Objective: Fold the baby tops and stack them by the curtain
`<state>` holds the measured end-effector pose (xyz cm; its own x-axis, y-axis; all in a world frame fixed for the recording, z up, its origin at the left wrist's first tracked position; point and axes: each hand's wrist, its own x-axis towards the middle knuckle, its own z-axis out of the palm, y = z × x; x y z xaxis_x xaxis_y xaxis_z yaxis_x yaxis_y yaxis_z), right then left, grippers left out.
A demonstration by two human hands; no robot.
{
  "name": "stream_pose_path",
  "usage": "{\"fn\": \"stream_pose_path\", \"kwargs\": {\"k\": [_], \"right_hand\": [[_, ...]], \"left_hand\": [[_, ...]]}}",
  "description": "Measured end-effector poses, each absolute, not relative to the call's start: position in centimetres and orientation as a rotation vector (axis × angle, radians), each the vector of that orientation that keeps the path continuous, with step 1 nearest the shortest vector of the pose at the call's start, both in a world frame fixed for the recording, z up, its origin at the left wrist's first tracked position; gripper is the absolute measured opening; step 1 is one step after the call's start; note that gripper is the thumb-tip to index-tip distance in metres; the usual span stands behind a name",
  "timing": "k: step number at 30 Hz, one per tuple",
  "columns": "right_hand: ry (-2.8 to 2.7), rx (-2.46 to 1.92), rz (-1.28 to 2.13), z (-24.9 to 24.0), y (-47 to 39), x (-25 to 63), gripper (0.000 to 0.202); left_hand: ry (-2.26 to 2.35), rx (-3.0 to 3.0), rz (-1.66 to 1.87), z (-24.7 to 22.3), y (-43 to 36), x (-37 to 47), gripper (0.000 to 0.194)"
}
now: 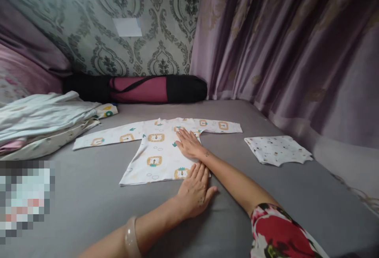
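Small printed shirt [154, 151] lies flat on the grey bed [89, 202], toward the far edge, a little left of the middle. Left sleeve spread out to the left; right sleeve runs right along the far side. The right part of the body looks folded over, giving a straight edge down the right side.

Right hand [188, 143] flat on the shirt near that straight edge, palm down, fingers spread, gripping nothing. Left hand [194, 193] flat too, palm down, fingers together, tips on the shirt's near right corner, heel on the bed; nothing held. A clear bangle [130, 237] sits on the left wrist.

Folded cloth [277, 150] lies apart to the right, near the bed's right edge below the curtain [281, 45]. Bare grey sheet between it and the shirt, and more open sheet along the near edge.

Pile of clothes [41, 122] at the left edge, just off the left sleeve's tip. A black and maroon roll bag [139, 89] lies along the far edge against the patterned wall [133, 5].
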<state>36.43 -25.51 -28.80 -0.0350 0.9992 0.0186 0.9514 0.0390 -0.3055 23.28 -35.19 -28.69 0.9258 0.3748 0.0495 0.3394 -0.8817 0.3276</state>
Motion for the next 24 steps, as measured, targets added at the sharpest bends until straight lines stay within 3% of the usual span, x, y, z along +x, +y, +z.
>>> {"fn": "stream_pose_path", "kwargs": {"k": [6,10,16,20,24], "right_hand": [[-2.06,-2.118,0.212,-28.7,-28.1,39.0,0.066],[-2.071,-2.111,0.206,-29.1,-30.5,40.2,0.068],[-2.134,-2.214,0.174,-28.4,-33.5,41.1,0.063],[-2.151,-2.249,-0.033,-26.3,-32.7,38.2,0.043],[-2.179,-1.93,0.011,-25.1,-28.8,32.1,0.033]], "left_hand": [[0.283,2.59,-0.004,-26.1,-34.8,19.8,0.07],[0.267,2.347,0.121,-24.4,-32.4,17.1,0.055],[1.126,2.131,0.609,-25.3,-21.7,9.9,0.032],[1.677,2.062,0.561,-25.9,-15.0,7.2,0.026],[1.766,2.16,0.458,-26.5,-12.8,8.7,0.021]]}}
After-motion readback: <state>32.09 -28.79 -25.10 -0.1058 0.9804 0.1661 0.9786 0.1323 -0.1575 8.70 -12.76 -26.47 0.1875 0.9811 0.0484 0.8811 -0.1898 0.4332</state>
